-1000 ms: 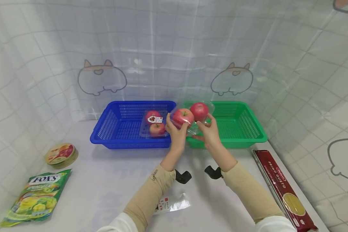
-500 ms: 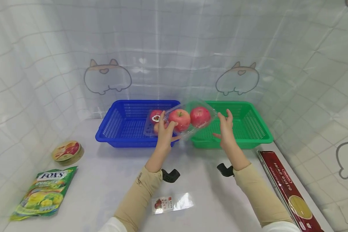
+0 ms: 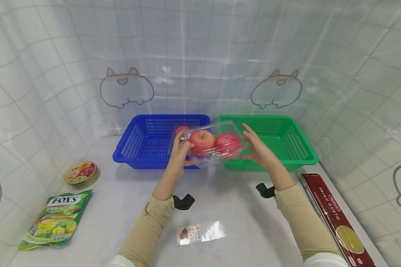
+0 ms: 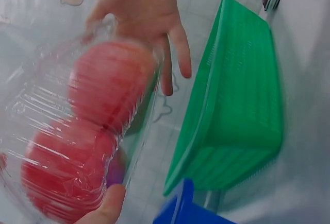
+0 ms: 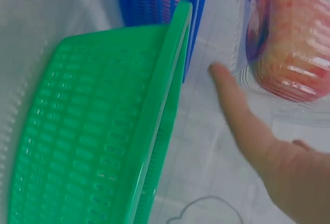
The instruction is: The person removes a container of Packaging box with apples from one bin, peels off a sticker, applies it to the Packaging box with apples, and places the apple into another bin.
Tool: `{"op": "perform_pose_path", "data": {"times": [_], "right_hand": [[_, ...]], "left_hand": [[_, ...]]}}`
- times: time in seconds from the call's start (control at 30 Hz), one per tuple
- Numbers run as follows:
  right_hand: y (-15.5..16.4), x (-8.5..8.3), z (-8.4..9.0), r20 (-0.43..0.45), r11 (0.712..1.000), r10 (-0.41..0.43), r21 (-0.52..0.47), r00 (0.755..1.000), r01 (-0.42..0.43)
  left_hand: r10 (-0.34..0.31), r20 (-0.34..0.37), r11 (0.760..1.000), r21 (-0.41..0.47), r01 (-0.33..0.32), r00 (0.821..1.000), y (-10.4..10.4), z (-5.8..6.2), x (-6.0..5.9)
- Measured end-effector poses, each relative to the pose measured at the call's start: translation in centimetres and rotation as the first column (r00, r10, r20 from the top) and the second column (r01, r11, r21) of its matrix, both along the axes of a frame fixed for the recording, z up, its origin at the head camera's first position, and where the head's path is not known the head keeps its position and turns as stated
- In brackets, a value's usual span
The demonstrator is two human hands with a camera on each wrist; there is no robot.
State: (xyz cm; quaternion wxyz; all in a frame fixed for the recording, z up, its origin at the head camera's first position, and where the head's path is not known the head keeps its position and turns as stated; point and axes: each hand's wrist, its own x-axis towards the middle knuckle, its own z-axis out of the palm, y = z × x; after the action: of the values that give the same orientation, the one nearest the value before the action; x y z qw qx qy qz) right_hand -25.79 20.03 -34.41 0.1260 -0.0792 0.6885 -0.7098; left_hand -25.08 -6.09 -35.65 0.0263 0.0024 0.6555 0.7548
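Head view | left hand (image 3: 178,155) pinched clear apple pack (image 3: 211,144) at its near end, held above gap between blue basket (image 3: 133,148) and green basket (image 3: 297,148) | right hand (image 3: 258,150), off half a second earlier, flat-fingered against far end again | pack lower, leveller; carry continuing.

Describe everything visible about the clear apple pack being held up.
The apple pack is a clear, ribbed plastic clamshell holding two red apples side by side. It is held in the air, roughly level, in front of the blue basket and green basket. The left hand grips its left end; the right hand, fingers straight, is at its right end.
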Motion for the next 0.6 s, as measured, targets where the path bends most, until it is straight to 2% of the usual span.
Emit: {"op": "perform_pose_path", "data": {"times": [0.13,0.37,0.6], "right_hand": [[-0.5,0.8,-0.4,-0.001,0.999,0.037,0.007,0.999,-0.037],[-1.2,3.0,-1.6,0.028,1.0,-0.01,-0.008,1.0,0.01],[-2.3,4.1,-2.3,0.026,0.999,-0.049,-0.02,0.998,0.049]], "left_hand": [[-0.013,0.003,0.999,-0.034,0.013,1.0,-0.5,-0.2,0.3],[-0.004,-0.012,0.998,-0.062,0.004,1.0,-1.2,-0.9,0.9],[0.0,-0.061,0.994,-0.111,-0.007,0.998,-2.2,-1.4,1.8]]}}
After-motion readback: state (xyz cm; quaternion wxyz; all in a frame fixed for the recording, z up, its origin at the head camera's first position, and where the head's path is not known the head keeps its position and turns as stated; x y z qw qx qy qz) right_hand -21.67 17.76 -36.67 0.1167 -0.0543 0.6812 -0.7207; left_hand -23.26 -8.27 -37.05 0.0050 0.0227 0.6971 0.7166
